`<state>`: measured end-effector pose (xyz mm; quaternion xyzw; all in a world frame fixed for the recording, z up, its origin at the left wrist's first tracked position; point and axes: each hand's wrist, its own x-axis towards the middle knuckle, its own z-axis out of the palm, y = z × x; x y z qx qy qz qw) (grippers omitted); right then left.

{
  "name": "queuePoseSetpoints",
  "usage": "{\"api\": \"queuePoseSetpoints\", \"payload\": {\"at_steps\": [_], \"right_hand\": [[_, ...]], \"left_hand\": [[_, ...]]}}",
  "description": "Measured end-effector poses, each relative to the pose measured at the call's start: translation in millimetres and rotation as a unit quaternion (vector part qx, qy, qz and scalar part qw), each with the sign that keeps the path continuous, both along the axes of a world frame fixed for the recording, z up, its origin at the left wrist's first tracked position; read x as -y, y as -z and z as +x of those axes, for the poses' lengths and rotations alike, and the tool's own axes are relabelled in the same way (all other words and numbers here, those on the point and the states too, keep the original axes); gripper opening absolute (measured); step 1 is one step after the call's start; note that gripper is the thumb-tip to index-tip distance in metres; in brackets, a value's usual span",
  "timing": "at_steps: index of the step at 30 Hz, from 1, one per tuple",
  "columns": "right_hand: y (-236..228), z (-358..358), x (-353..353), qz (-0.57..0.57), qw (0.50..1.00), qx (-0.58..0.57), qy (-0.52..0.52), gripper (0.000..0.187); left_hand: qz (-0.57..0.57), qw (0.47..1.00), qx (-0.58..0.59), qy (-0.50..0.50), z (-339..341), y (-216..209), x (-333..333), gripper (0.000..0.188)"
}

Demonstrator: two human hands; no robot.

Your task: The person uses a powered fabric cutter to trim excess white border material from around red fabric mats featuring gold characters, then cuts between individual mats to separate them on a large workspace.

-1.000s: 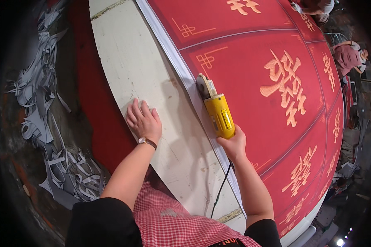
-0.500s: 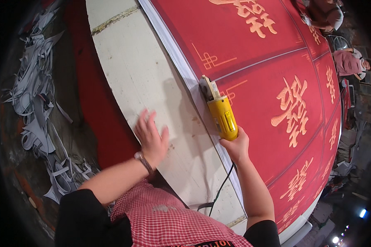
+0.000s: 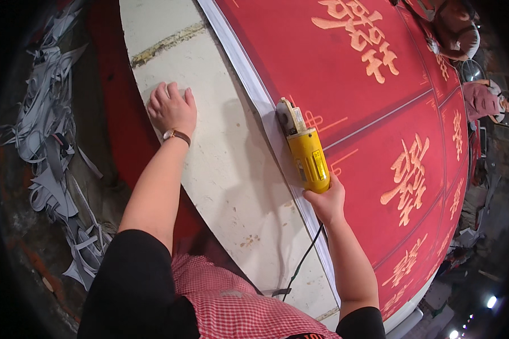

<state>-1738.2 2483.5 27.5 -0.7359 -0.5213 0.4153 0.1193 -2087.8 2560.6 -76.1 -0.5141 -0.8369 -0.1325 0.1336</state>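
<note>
A yellow hand-held electric cloth cutter (image 3: 309, 161) with a round blade head is gripped at its rear end by my right hand (image 3: 329, 200). Its head sits over the white border (image 3: 249, 73) along the edge of the red cloth (image 3: 345, 107), which bears large gold characters. From my right hand a dark power cord (image 3: 306, 254) trails back toward me. My left hand (image 3: 173, 110), with a watch on its wrist, rests on the pale table top (image 3: 226, 169) by its left edge. Nothing shows in that hand, and its fingers are spread a little.
Grey-white cloth offcuts (image 3: 48, 124) lie heaped on the floor at the left. A red cloth strip (image 3: 119, 107) hangs beside the table. Far right, one person (image 3: 461, 34) leans at the cloth and another person in an apron (image 3: 483, 101) stands beyond.
My left hand has reached forward and come to rest by the table's left edge. The cutter has advanced along the white border, past the grey line between two panels.
</note>
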Motion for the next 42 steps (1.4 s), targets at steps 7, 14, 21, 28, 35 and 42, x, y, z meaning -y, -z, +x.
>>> {"api": "queuePoseSetpoints", "payload": {"at_steps": [7, 14, 21, 28, 35, 42], "right_hand": [[0.3, -37.7, -40.3, 0.016, 1.000, 0.008, 0.001, 0.052], [6.0, -68.3, -82.8, 0.006, 1.000, -0.004, 0.000, 0.052], [12.1, -105.9, -129.4, 0.039, 0.999, 0.024, -0.024, 0.053], [9.6, -147.5, -170.1, -0.003, 0.999, -0.027, 0.019, 0.056], [8.2, -193.5, -218.5, -0.026, 0.998, -0.028, 0.044, 0.057], [5.3, -231.8, -261.5, 0.005, 1.000, -0.018, 0.008, 0.057]], "left_hand": [[-0.019, 1.000, 0.000, -0.008, 1.0, -6.6, -3.8, 0.032], [-0.028, 0.999, 0.034, 0.000, 1.8, -13.2, -5.5, 0.034], [-0.029, 0.995, 0.085, 0.037, 1.3, -20.7, -4.7, 0.042], [-0.052, 0.944, 0.295, 0.141, -26.6, -49.2, 8.1, 0.047], [0.124, 0.959, 0.188, 0.170, -169.4, -24.2, -167.0, 0.040], [0.031, 0.998, 0.036, -0.051, -274.1, 8.8, -302.8, 0.035]]}}
